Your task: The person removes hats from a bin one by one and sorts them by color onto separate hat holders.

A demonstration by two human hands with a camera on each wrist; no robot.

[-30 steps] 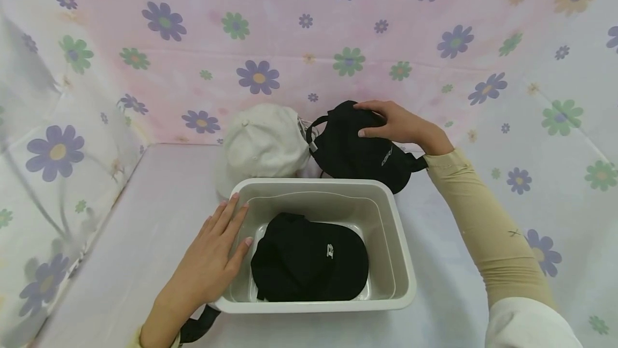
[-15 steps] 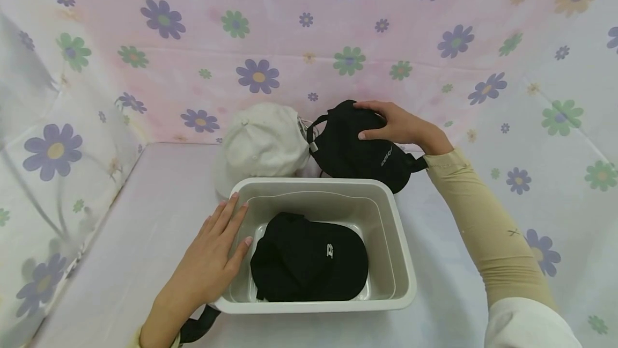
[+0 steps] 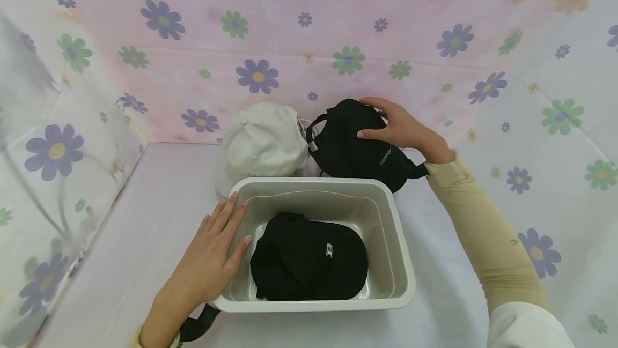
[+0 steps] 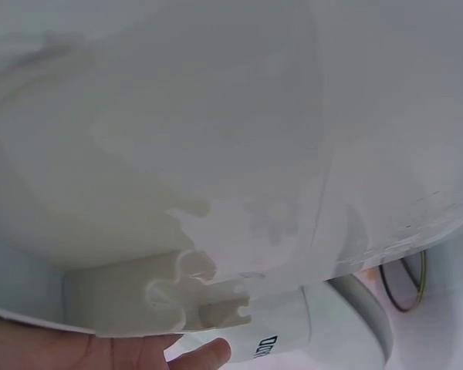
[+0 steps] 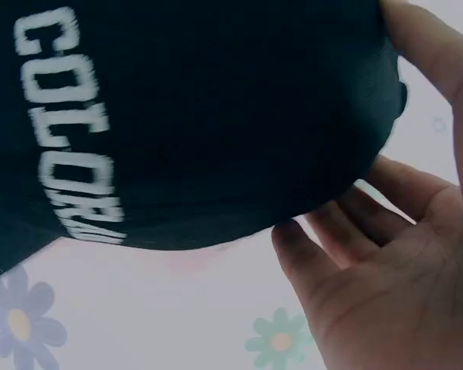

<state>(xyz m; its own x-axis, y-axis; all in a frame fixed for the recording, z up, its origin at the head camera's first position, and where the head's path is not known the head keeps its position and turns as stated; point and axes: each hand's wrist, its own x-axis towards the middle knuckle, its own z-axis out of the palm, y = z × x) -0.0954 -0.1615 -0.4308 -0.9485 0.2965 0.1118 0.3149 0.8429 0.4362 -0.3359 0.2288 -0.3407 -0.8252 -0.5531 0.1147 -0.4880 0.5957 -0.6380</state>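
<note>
My right hand (image 3: 398, 125) is at the crown of a black baseball cap (image 3: 347, 144) in the head view, thumb on the near side and the other fingers on the far side. White letters run across that cap (image 5: 201, 116) in the right wrist view, where my fingers (image 5: 347, 239) curve along its edge. My left hand (image 3: 207, 262) rests with extended fingers on the left rim of a light grey plastic bin (image 3: 407, 278). Inside the bin lies another black baseball cap (image 3: 309, 257) with a small white logo.
A white baseball cap (image 3: 263, 141) sits behind the bin, beside the black cap. Flower-patterned cloth (image 3: 289, 31) walls off the back and sides of the white table surface (image 3: 140, 219).
My right hand has shifted slightly at the black cap's crown, its index finger a bit farther right. The left hand, bin and other caps look the same.
</note>
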